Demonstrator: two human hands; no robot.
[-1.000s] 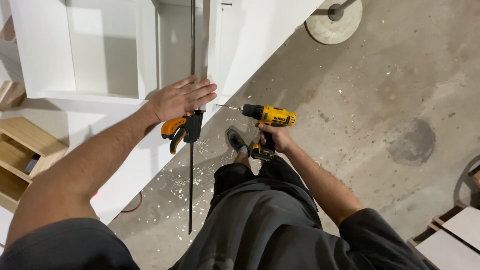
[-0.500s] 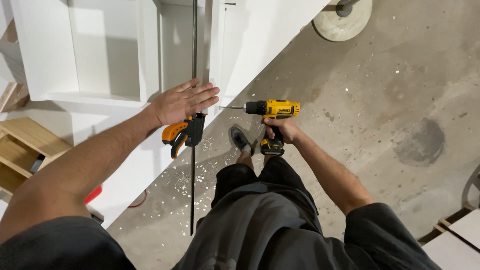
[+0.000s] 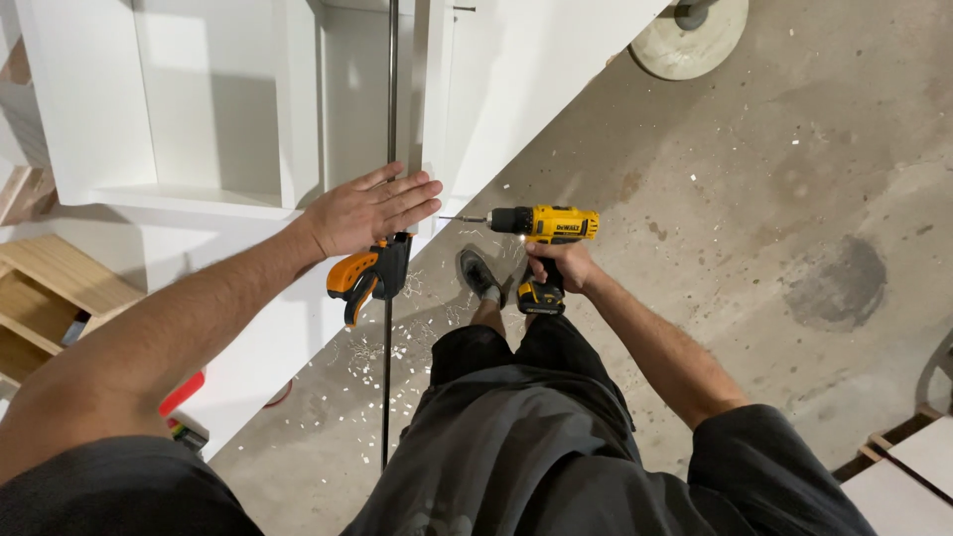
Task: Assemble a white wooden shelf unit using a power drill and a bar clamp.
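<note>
Right now we are at the drilling step: our right hand (image 3: 558, 266) is clenched around the grip of the yellow cordless drill (image 3: 541, 233), held level with its bit (image 3: 463, 218) aimed at the front edge of the white cabinet panel (image 3: 452, 119) and, as far as we can judge, just short of it or barely touching. Our left hand (image 3: 369, 210) lies flat and open, fingers spread, pressed against that same edge just above the orange-handled bar clamp (image 3: 369, 273), whose long dark bar (image 3: 390, 99) runs up and down the cabinet front. We judge that the next move calls for keeping the drill square to the panel and pushing steadily while the flat hand braces the board. The fingertips sit close to the bit's line, so that is the thing to watch. Around us, pale shavings (image 3: 382, 357) are scattered over the concrete floor (image 3: 774, 199), our shoe (image 3: 478, 273) stands right under the drill, a round pale disc (image 3: 690, 35) lies further off, and a wooden shelf unit (image 3: 45, 298) sits to the left.
</note>
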